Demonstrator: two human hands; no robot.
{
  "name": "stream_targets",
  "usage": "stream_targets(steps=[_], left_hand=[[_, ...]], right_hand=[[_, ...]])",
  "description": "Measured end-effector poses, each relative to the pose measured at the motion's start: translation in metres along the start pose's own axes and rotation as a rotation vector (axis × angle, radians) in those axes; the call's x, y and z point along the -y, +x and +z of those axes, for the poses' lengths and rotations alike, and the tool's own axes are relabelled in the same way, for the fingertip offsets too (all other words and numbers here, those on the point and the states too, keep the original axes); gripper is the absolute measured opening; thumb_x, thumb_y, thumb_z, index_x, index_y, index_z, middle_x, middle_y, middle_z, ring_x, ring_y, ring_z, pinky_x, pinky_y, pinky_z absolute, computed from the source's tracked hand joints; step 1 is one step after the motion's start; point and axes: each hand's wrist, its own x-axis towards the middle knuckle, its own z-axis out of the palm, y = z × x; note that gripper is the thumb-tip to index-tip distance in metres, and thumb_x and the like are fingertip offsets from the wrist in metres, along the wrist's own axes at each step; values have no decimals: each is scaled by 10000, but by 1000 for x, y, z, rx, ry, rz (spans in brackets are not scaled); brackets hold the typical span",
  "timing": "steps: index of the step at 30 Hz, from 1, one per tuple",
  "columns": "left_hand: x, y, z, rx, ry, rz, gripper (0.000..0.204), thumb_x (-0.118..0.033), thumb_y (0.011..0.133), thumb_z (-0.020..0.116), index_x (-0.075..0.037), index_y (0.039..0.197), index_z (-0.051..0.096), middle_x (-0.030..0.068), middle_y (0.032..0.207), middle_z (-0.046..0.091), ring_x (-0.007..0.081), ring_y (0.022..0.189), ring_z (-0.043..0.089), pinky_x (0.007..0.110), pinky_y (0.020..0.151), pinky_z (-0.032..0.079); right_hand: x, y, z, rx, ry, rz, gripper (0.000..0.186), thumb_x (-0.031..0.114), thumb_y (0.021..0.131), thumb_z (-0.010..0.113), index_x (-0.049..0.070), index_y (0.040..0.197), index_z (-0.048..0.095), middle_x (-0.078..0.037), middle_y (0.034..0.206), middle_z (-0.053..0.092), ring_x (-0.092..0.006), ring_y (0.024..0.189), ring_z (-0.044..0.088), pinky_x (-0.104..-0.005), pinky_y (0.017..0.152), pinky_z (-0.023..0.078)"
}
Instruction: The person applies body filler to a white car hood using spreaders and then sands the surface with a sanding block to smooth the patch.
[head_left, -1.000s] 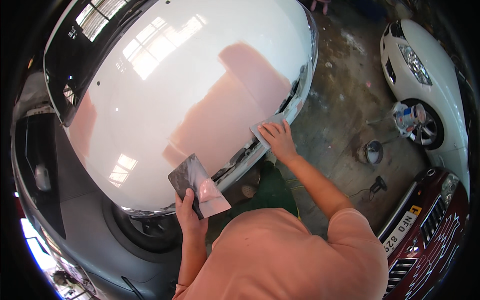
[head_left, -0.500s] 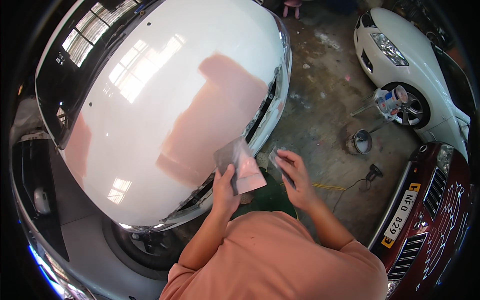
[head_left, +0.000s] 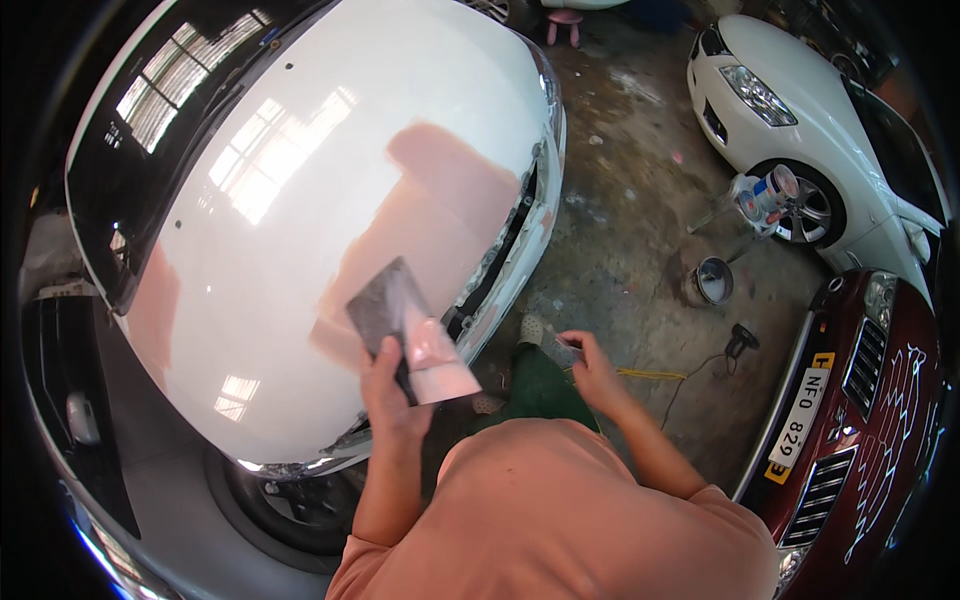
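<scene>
Two tools are held over the white car hood (head_left: pixel 300 200): a flat mixing board (head_left: pixel 405 330), pink filler on it, is clasped at its lower edge by the left hand (head_left: pixel 392 395); a thin spreader (head_left: pixel 562 350) is pinched by the right hand (head_left: pixel 592 372). Both are judged light and stiff, the filler sticky.

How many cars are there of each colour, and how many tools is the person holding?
White cars: 2, the near one with the pink-patched hood and the far one
Dark red cars: 1
Tools in hands: 2, a flat board and a small spreader
Total: 5
</scene>
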Motion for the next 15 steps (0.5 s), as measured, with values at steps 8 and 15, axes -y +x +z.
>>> stream_targets(steps=[8, 15], left_hand=[[-18, -6, -52, -155, 12, 249, 481, -288, 1070, 521, -79, 1490, 415, 110, 1385, 567, 276, 1256, 586, 457, 1040, 496], [42, -7, -33, -397, -168, 407, 454, -353, 1091, 502, -77, 1451, 475, 111, 1323, 622, 264, 1191, 633, 452, 1015, 522]], right_hand=[[-10, 112, -21, -182, 411, 303, 453, -29, 812, 561, 92, 1245, 507, -38, 1041, 584, -128, 899, 534, -281, 734, 434], [27, 279, -88, -81, 240, -48, 283, 22, 889, 580, 40, 1169, 543, -59, 1010, 638, -150, 923, 583, -298, 819, 480]])
